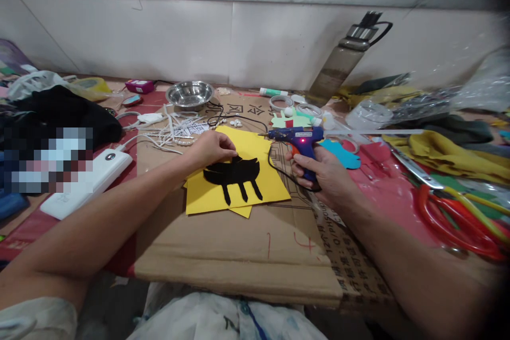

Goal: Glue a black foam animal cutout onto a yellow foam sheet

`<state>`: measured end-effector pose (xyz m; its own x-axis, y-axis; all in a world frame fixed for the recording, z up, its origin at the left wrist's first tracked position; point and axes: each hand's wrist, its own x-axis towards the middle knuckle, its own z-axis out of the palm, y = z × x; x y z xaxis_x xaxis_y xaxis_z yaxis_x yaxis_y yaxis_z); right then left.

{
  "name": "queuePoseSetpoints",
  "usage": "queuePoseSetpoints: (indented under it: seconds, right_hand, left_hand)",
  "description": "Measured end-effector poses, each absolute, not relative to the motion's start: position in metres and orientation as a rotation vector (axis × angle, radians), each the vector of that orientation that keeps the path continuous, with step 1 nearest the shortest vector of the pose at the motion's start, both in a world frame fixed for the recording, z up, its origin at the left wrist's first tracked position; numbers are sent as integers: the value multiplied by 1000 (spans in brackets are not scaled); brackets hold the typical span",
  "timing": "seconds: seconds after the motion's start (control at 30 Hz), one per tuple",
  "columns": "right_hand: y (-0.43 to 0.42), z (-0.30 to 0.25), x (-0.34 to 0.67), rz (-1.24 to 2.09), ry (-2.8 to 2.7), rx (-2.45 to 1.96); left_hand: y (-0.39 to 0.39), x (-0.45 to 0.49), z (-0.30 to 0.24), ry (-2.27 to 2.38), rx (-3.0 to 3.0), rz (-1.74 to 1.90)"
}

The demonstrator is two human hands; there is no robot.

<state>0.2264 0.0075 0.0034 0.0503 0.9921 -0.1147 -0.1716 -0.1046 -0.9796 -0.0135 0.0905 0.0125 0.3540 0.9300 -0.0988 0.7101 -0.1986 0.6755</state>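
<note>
My right hand (313, 170) is wrapped round the handle of a blue hot glue gun (297, 134), whose nozzle points left and whose small red light glows. A white glue stick (370, 132) sticks out of its back end. My left hand (213, 149) pinches the upper edge of a black cut-out shape (235, 172) with several leg-like strips. This cut-out lies on yellow sheets (207, 199), which rest on a flattened cardboard box (191, 255). The glue gun's nozzle is above the right part of the yellow sheets, apart from the black shape.
A steel bowl (190, 94) and tangled white cords (171, 130) lie behind. At left is a white power bank (87, 180). A tilted bottle (342, 61) leans by the wall. Red-handled scissors (434, 212) and coloured felt (442, 154) lie at right.
</note>
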Motion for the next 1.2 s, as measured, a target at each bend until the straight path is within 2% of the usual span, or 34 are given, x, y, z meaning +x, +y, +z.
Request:
queuePoseSetpoints:
  seconds: [0.47,1.2]
  right_hand:
    - [7,3,226,1314,-982,-1196]
    - [6,2,225,1330,-1000,-1205]
  left_hand:
    - [93,-15,17,1453,2134,312]
    - [97,-14,8,1385,2076,373]
